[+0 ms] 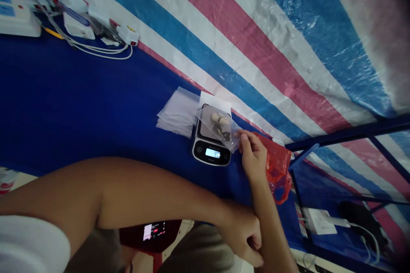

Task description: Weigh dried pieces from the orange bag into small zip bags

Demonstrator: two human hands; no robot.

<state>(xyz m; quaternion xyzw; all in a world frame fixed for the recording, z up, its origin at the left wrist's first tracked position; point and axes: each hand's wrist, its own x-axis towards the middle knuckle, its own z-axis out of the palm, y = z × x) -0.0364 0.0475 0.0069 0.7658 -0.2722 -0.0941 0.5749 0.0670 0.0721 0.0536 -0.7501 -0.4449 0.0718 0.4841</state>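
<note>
glossy clear plastic bag point(235, 135), shiny red plastic bag point(278, 162)

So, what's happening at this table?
Someone has a small kitchen-style scale on a blue-covered table, its display lit. A clear plastic bag holding pale and dark pieces lies on it, and the right hand has hold of the bag's edge. The left hand is loosely curled by the right forearm. A pile of flat clear bags lies beside the scale, with a red plastic bag on the other side.

Clear bag point(221, 127) atop digital scale point(211, 160), right grip point(255, 153) at its edge.
</note>
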